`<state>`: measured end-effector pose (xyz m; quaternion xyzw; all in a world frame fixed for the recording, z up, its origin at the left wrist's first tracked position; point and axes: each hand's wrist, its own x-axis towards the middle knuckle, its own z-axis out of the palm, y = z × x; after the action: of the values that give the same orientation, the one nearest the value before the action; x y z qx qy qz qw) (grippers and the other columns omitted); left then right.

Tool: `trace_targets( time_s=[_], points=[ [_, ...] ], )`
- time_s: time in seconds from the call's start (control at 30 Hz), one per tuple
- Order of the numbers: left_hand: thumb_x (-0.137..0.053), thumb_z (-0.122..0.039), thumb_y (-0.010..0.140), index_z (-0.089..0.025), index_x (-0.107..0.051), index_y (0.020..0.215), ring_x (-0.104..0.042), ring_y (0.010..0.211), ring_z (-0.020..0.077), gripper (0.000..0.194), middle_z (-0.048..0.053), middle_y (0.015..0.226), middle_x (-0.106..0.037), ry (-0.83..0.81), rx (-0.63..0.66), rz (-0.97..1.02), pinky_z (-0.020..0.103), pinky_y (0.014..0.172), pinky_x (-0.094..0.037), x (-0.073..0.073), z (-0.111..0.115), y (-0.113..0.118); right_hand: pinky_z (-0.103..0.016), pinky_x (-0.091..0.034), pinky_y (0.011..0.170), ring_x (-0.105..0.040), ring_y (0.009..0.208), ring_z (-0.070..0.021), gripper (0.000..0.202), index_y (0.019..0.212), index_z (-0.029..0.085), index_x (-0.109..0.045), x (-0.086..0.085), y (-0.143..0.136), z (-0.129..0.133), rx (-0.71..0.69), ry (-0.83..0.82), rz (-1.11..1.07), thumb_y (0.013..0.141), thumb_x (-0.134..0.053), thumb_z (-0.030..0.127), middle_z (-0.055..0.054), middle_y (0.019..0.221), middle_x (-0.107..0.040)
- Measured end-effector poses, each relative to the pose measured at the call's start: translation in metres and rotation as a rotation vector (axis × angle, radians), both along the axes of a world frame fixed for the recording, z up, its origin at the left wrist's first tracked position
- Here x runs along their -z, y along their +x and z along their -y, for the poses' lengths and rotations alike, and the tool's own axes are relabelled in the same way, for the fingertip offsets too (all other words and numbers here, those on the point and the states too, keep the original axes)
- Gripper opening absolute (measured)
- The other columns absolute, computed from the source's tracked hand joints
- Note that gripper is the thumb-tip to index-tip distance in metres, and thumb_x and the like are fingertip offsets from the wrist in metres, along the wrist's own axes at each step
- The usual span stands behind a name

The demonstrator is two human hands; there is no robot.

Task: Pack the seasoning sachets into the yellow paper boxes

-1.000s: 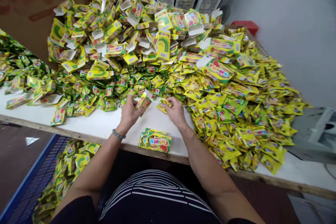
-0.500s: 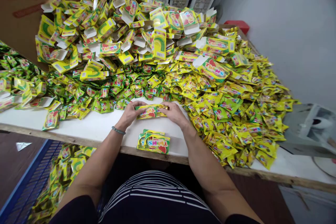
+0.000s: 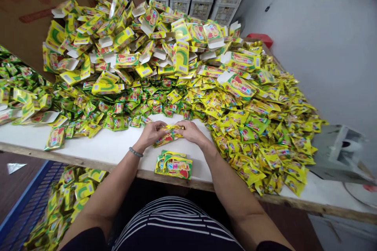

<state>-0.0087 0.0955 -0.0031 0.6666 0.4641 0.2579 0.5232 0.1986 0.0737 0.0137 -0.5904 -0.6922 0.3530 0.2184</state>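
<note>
Between my two hands, above the white tabletop (image 3: 108, 147), is a small yellow and green candy box (image 3: 167, 138), tilted, with yellow wrapper showing at its top right. My left hand (image 3: 151, 134) grips the box's left end. At the other end my right hand (image 3: 188, 131) pinches a yellow packet (image 3: 177, 128) against the box; the fingers partly hide where the two meet. Nearer to me, a few flat boxes (image 3: 176, 166) lie overlapping at the table's front edge.
Open candy boxes (image 3: 123, 39) are heaped at the back, over green packets (image 3: 118, 108). Yellow packets (image 3: 265, 145) pile up on the right. A blue crate (image 3: 29, 200) with boxes stands below left, a grey metal device (image 3: 338, 153) at the far right.
The box between my hands has tilted, its left end lower, and my fingers have closed in on its right part. The whole scene sits slightly lower in view.
</note>
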Motion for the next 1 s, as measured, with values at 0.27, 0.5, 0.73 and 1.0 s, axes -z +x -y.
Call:
trace_targets(
  time_s=[0.27,0.5,0.73,1.0],
  points=[
    [-0.074,-0.050,0.072,-0.013,-0.071,0.098,-0.047,0.055,0.0104,0.044,0.000,0.065,-0.063,0.050,-0.078,0.066,0.023,0.050,-0.031,-0.002,-0.003,-0.003,-0.024,-0.037,0.064,-0.059,0.072,-0.0161,0.014,0.084,0.017,-0.077,-0.018,-0.004,-0.013,0.030,-0.014,0.055,0.078,-0.067,0.026,-0.001,0.075,-0.069],
    [-0.079,-0.051,0.064,-0.013,-0.068,0.092,-0.047,0.051,0.0095,0.048,-0.002,0.059,-0.060,-0.123,-0.134,0.156,0.022,0.049,-0.031,0.000,-0.005,-0.004,-0.026,-0.046,0.070,-0.063,0.076,-0.0171,0.038,0.114,0.016,-0.070,-0.012,-0.011,-0.029,0.013,0.019,-0.042,0.076,-0.065,0.021,-0.003,0.086,-0.071],
    [-0.088,-0.044,0.050,-0.015,-0.060,0.082,-0.058,0.050,0.0124,0.052,-0.002,0.058,-0.064,-0.357,-0.397,0.341,0.023,0.050,-0.041,0.003,-0.011,-0.003,-0.047,-0.039,0.108,-0.052,0.125,-0.0319,0.049,0.129,0.013,-0.062,0.011,-0.008,-0.056,0.010,0.417,0.336,0.082,-0.051,0.006,-0.018,0.139,-0.057],
    [-0.086,-0.044,0.056,-0.016,-0.064,0.083,-0.060,0.054,0.0145,0.045,-0.001,0.056,-0.064,-0.243,-0.412,0.230,0.023,0.049,-0.039,0.012,-0.013,-0.004,-0.040,-0.054,0.085,-0.067,0.088,-0.0239,0.032,0.106,0.016,-0.066,0.013,-0.005,-0.027,0.439,0.365,-0.253,0.091,-0.052,0.041,-0.013,0.102,-0.072]
  ],
)
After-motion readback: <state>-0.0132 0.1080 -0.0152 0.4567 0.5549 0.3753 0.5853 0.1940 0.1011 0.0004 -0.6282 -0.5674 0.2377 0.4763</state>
